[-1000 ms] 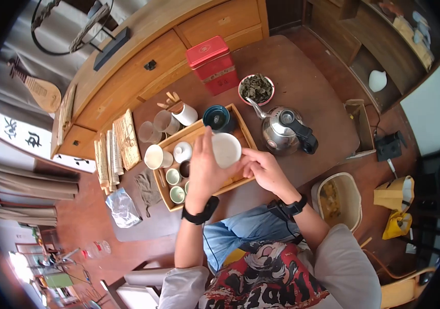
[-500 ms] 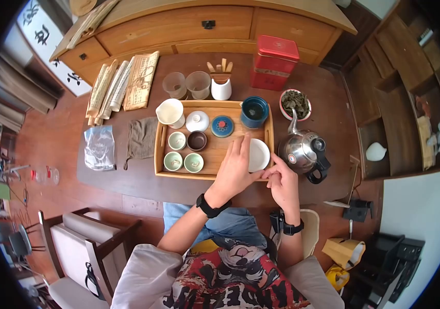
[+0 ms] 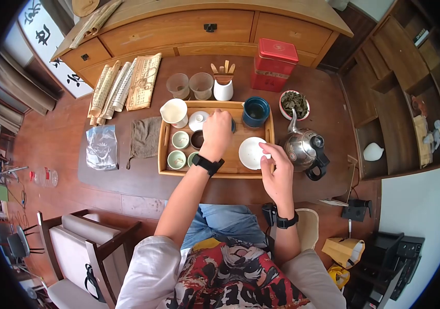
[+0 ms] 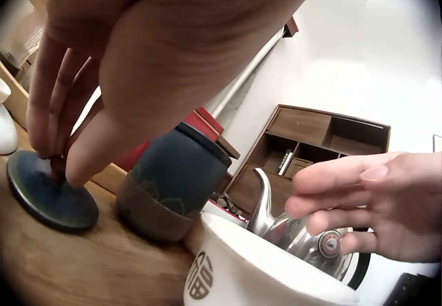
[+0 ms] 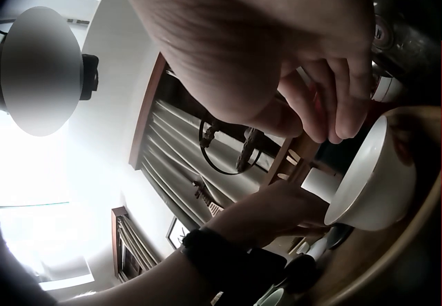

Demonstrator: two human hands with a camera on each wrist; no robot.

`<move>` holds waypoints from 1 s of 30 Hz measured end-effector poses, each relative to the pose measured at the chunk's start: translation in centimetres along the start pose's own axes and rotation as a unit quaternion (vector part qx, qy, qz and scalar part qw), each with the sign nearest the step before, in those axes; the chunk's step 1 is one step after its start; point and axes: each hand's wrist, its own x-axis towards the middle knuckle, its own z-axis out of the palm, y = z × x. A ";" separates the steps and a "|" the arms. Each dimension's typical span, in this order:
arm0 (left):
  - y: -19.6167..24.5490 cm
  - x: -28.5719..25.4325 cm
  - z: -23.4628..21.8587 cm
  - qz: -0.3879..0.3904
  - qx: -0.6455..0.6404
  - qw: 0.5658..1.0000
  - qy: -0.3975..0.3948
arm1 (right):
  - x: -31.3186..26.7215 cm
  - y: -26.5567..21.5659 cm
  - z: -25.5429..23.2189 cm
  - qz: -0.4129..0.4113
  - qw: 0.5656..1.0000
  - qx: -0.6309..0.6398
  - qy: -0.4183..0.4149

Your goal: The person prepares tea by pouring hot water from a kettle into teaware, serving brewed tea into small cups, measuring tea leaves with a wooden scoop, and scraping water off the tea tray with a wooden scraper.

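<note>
My left hand (image 3: 217, 131) reaches over the middle of the wooden tray (image 3: 209, 174). In the left wrist view its thumb and fingers pinch the red knob of a round blue lid (image 4: 52, 199), which sits flat close over the tray. From the head view that lid is mostly hidden under the hand. A white gaiwan bowl (image 3: 251, 153) with a dark printed mark stands on the right of the tray. Just beside its rim, my right hand (image 3: 279, 172) hovers with loosely bent fingers, holding nothing. Behind the bowl stands a dark blue cup (image 3: 256, 112).
Left on the tray are a white pitcher (image 3: 174, 113), a white lid (image 3: 198, 121), a dark cup (image 3: 197, 139) and several green cups (image 3: 176, 159). A steel kettle (image 3: 302, 147), a bowl of tea leaves (image 3: 294, 105) and a red tin (image 3: 274, 64) stand to the right.
Both hands have come away from the white bowl, which now rests on the tray. My left hand has moved left onto the blue lid's knob; my right hand stays near the bowl.
</note>
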 end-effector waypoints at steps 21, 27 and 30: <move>-0.7 0.2 1.2 0.021 0.024 1.000 0.001 | -0.8 0.6 0.7 0.006 1.000 0.002 -0.005; -1.2 0.6 0.4 -0.002 -0.039 0.999 0.010 | -0.2 -0.3 0.9 0.023 1.000 0.015 -0.008; -1.1 0.1 -1.7 -0.005 -0.088 0.995 0.052 | 0.3 -0.4 0.6 0.012 1.000 0.007 0.003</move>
